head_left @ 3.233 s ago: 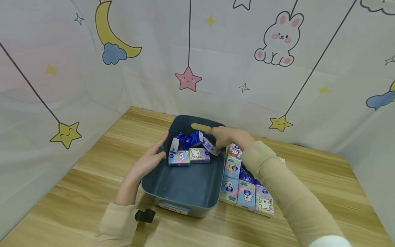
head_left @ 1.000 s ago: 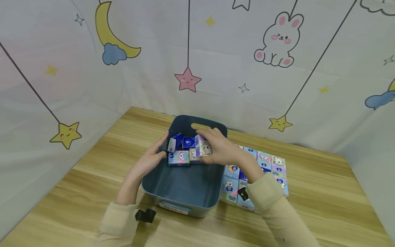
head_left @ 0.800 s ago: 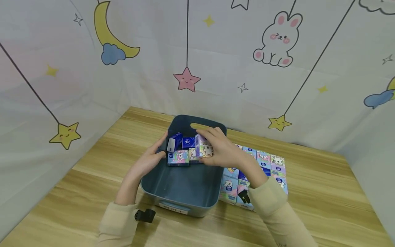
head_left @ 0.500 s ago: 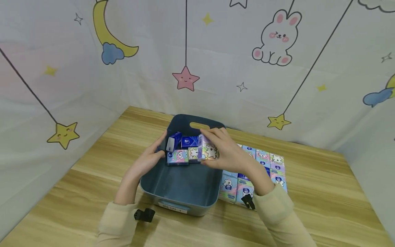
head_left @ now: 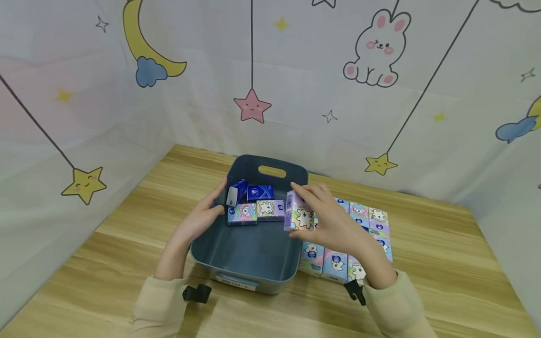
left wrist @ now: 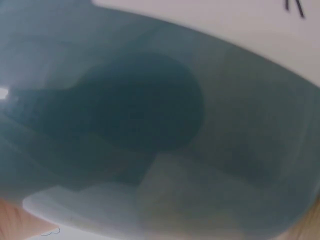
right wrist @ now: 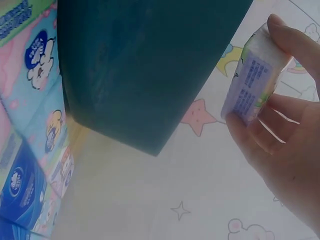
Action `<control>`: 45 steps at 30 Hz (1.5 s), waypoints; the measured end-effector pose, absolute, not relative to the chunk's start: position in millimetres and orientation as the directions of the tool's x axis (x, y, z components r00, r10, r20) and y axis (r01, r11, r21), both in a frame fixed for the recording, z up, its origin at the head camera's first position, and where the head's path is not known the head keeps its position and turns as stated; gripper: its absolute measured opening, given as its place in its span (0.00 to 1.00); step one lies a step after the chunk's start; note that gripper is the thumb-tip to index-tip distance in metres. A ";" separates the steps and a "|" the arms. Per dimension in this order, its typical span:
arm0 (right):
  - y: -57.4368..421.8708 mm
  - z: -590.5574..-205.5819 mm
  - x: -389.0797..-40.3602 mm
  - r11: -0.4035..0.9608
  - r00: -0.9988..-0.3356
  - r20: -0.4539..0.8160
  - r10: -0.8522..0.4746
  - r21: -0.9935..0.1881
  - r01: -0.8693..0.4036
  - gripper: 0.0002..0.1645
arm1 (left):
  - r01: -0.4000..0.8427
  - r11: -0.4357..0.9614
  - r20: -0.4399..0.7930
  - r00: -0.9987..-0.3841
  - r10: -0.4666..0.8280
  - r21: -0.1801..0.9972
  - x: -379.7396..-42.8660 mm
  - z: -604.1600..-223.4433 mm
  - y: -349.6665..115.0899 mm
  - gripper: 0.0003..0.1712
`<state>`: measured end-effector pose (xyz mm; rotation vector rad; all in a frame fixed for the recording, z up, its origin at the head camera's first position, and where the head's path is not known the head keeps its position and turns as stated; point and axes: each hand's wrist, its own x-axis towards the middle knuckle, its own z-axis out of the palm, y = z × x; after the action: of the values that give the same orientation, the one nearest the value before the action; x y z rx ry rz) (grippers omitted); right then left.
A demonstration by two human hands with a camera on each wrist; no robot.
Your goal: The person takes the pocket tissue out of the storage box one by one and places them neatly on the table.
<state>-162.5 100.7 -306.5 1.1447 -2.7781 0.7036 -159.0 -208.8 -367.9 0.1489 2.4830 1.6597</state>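
My right hand pinches a purple pocket tissue pack with a white cartoon animal, held up at the right rim of a dark blue-grey plastic bin. In the right wrist view, thumb and fingertips hold this pack by its opposite edges. My left hand grips the bin's left wall, thumb over the rim. Inside, at the far end, lie a tilted blue tissue pack, a flat blue tissue pack, a pink-and-blue cartoon pack and a purple-and-white cartoon pack.
Several more tissue packs stand in tight rows on the wooden table, right of the bin and partly behind my right hand. A patterned white curtain hangs behind the table. A black wrist device sits at each sleeve.
My right hand has lifted the purple tissue pack from the bin's far right and carried it right to the rim. The blue pack beside it now lies flat. My left hand stays put.
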 end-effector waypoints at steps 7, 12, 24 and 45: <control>117.7 -314.0 -153.9 0.648 -0.759 0.203 -0.618 -0.416 -0.638 0.56 | -0.002 0.386 -0.071 -0.984 0.165 0.923 -158.8 -368.0 -208.1 0.43; 132.8 -323.7 -148.2 0.667 -0.784 0.185 -0.593 -0.433 -0.607 0.55 | 0.004 0.386 -0.066 -0.984 0.167 0.922 -158.8 -368.0 -208.1 0.43; 162.7 -349.7 -135.5 0.691 -0.798 0.215 -0.563 -0.407 -0.597 0.53 | 0.021 0.393 -0.053 -0.983 0.177 0.919 -159.2 -366.8 -207.6 0.42; 204.5 -368.1 -117.0 0.767 -0.866 0.163 -0.472 -0.408 -0.495 0.52 | 0.011 0.391 -0.065 -0.982 0.180 0.920 -158.0 -368.3 -208.8 0.43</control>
<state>-117.0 204.5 -368.1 0.7953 -2.9052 0.6919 -158.0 -208.8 -368.3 0.1728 2.4885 1.6441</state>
